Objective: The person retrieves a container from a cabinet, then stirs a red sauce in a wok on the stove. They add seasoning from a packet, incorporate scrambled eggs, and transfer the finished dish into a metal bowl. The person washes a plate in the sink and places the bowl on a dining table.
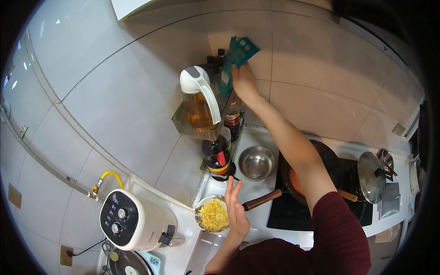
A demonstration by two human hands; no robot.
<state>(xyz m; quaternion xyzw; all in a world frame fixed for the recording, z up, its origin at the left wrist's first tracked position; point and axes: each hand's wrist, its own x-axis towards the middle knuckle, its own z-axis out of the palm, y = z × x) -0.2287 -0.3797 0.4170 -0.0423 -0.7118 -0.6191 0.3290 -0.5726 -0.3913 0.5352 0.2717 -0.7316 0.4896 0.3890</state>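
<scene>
My right hand (244,80) is stretched up to the corner rack and grips a teal printed packet (240,51), slightly blurred. Beside the packet are dark-capped bottles and an oil jug (199,103) with a white handle. My left hand (236,209) is raised with its fingers extended and holds nothing. It overlaps the right edge of a bowl of scrambled egg (213,213) in view. A wok (321,154) with a red, chopped food (295,182) sits on the black cooktop, partly hidden by my right arm; its wooden handle (263,200) points towards my left hand.
A steel bowl (257,163) stands left of the cooktop. Dark sauce bottles (216,154) fill the lower rack. A glass lid (371,177) lies at the cooktop's right. A white air fryer (147,220) occupies the left counter, near a yellow gas hose (115,174) and a round black pan (125,263).
</scene>
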